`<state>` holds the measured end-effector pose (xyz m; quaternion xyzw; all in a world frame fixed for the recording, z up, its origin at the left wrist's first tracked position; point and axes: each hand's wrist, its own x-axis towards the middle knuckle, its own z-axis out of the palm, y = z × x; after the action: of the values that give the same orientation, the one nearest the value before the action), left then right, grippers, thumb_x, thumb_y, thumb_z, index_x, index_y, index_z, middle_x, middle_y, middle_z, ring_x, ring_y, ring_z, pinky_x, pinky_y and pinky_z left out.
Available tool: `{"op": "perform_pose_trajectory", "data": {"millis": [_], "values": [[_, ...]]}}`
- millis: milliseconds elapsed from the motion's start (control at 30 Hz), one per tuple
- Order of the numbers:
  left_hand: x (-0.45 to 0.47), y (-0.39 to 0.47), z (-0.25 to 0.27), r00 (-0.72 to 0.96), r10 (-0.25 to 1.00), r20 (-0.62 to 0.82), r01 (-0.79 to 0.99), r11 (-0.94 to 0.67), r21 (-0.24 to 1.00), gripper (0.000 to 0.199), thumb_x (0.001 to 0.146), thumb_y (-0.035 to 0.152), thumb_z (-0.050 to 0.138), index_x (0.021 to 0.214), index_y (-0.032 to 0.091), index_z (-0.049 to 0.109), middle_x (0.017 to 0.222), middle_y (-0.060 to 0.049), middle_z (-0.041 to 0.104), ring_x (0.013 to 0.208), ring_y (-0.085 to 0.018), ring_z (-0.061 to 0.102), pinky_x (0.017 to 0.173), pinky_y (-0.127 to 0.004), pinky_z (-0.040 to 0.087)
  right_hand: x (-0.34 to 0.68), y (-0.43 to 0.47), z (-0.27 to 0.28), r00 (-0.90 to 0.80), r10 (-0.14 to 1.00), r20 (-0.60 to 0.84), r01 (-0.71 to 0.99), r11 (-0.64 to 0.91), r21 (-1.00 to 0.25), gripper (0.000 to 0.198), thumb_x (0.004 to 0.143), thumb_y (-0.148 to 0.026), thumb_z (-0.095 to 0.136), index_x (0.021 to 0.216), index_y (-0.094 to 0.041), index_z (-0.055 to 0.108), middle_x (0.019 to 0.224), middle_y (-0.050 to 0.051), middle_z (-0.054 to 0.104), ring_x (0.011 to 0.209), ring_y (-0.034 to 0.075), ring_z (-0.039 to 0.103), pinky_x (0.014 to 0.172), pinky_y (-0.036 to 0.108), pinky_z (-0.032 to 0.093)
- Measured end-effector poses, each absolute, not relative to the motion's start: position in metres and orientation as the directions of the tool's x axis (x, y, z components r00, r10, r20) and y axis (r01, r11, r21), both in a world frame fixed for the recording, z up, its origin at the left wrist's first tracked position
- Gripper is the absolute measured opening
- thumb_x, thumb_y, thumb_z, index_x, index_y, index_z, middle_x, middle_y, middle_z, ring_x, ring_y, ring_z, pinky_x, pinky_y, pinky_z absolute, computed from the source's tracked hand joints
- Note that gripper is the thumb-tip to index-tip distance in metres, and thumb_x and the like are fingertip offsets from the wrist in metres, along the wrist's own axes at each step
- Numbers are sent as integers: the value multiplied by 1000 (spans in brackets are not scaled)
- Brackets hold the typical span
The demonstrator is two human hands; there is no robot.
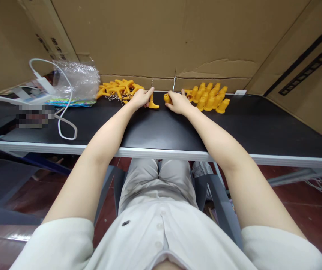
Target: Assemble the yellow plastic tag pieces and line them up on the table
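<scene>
My left hand (pixel 142 98) is closed on a yellow hooked plastic piece (pixel 153 105), with a bit of metal chain rising above it. Between the fingers of my right hand (pixel 180 102) sits a short yellow plastic tube (pixel 167 98), its round open end showing. The two pieces are held apart, a small gap of black tabletop between them. Just left of my left hand lies a heap of yellow branched handles (pixel 121 87) with small metal chains. Beyond my right hand, several yellow flared tubes (pixel 211 98) stand close together in a cluster, partly hidden by the wrist.
Cardboard walls (pixel 149 41) enclose the back and sides of the black table (pixel 161 131). At left lie a clear plastic bag (pixel 78 80), a white cable (pixel 71 90) and a colourful flat packet (pixel 73 102). A small white card (pixel 240 92) rests at the back right.
</scene>
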<state>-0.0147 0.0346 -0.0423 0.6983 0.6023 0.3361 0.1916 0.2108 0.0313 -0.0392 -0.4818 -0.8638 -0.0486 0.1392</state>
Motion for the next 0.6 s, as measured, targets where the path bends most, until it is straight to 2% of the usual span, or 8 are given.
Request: {"op": "perform_pose_trajectory", "data": {"millis": [67, 133, 233, 400, 600], "values": [[-14, 31, -40, 83, 970, 228, 732, -214, 646, 66, 112, 70, 50, 76, 19, 71, 56, -6, 60, 72, -25, 74, 87, -38, 64, 210, 30, -38, -491, 825, 280, 852, 522, -46, 44, 104, -19, 61, 147, -10, 61, 147, 29, 74, 141, 43, 70, 134, 73, 32], [-13, 27, -36, 129, 968, 214, 759, -235, 607, 58, 102, 71, 67, 73, 20, 69, 59, -5, 62, 76, -24, 73, 87, -36, 62, 209, 29, -38, -487, 827, 281, 855, 517, -40, 45, 104, -19, 61, 148, -9, 60, 147, 29, 74, 142, 43, 70, 134, 72, 33], [-12, 22, -32, 156, 965, 210, 803, -247, 543, 43, 91, 56, 83, 71, 22, 67, 65, -3, 65, 84, -24, 73, 89, -33, 60, 211, 32, -39, -479, 828, 292, 860, 509, -33, 43, 103, -19, 62, 145, -10, 61, 145, 29, 75, 140, 44, 71, 130, 70, 38], [-11, 19, -30, 203, 959, 200, 849, -274, 452, 23, 83, 34, 83, 69, 23, 68, 67, -3, 67, 87, -26, 73, 89, -34, 57, 216, 37, -41, -447, 832, 329, 875, 482, -31, 41, 101, -19, 64, 141, -13, 67, 142, 26, 77, 133, 44, 73, 126, 68, 44], [-11, 20, -31, 210, 958, 194, 862, -275, 425, 17, 78, 19, 78, 65, 24, 68, 67, -2, 67, 92, -27, 72, 96, -36, 55, 225, 44, -41, -416, 831, 368, 897, 442, 16, 48, 96, -6, 51, 136, -8, 76, 143, 29, 73, 138, 46, 70, 132, 78, 34]]}}
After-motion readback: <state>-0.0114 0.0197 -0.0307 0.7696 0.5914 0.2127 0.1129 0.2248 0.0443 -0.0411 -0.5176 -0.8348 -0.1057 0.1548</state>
